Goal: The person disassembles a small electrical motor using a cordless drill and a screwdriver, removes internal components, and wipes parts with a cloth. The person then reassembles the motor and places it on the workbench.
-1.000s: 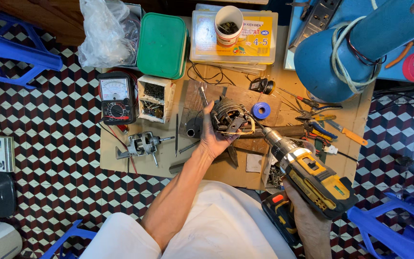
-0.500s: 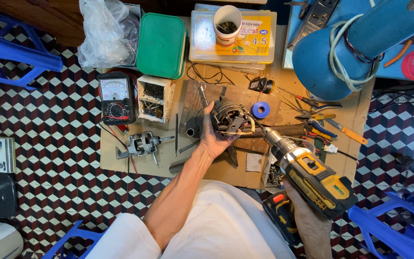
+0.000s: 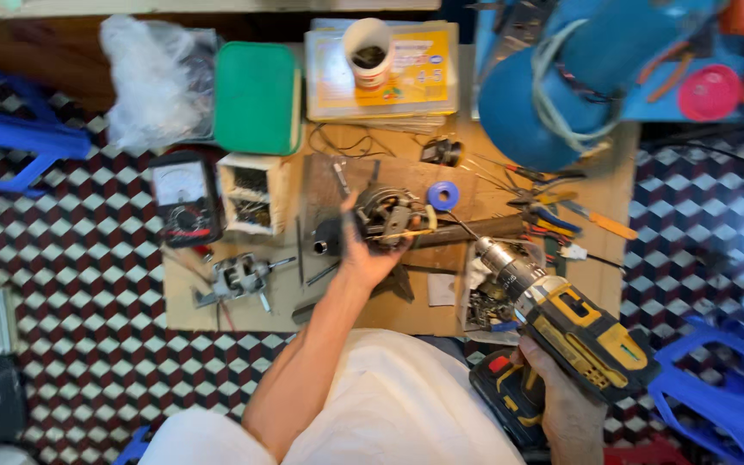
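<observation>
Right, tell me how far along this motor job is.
Done: a small motor part with a shaft already lies loose on the board. In hand: the left hand holds the wound motor piece, and the right hand grips the yellow cordless drill, its tip clear of the piece. Left: the drill has not yet met it.

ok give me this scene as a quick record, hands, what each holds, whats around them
left hand: holds a small motor stator over the cardboard sheet
right hand: grips a yellow and black cordless drill, chuck aimed toward the stator
beside the stator: blue tape roll, dark pipe
left of it: analog multimeter, green box
</observation>
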